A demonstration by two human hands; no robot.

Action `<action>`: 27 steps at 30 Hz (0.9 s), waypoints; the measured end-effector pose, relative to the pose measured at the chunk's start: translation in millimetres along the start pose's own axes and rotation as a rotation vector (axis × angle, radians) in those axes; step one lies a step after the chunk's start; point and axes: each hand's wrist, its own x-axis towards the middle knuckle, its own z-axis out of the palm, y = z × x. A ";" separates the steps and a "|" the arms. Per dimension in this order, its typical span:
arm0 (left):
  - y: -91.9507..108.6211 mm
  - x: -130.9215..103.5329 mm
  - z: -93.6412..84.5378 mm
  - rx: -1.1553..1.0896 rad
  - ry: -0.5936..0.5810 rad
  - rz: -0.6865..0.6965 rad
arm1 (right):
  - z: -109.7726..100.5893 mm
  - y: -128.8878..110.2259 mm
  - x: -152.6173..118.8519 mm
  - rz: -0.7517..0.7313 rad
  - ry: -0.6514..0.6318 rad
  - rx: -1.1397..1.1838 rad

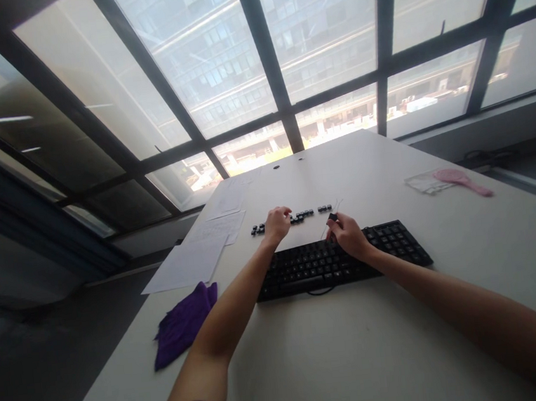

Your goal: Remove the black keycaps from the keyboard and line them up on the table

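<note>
A black keyboard point(310, 263) lies across the white table in front of me. Loose black keycaps point(304, 214) stand in an uneven row beyond it, with a small group point(325, 208) at the row's right end. Over the left part of this row, my left hand point(277, 224) is closed with its fingers curled; the fingertips are partly hidden, and whatever they grip is hidden too. Above the keyboard's back edge, my right hand point(348, 235) pinches a small black piece with thin wires sticking out, which looks like a wire keycap puller point(332, 217).
A purple cloth point(185, 324) lies at the table's left edge, with white paper sheets point(186, 265) behind it. On the right are a pink hairbrush point(462, 180) and a clear plastic bag point(422, 183). Large windows point(199, 54) rise behind the table point(314, 361).
</note>
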 end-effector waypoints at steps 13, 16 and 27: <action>89.0 -96.4 9.8 -0.265 -0.104 0.232 | -15.6 0.3 13.6 0.003 0.067 0.058; 88.9 -100.3 11.5 -0.307 -0.101 0.225 | -18.7 0.6 12.4 -0.080 -0.036 -0.113; 88.6 -102.9 11.1 -0.329 -0.109 0.226 | -20.6 1.6 9.8 -0.109 -0.124 -0.236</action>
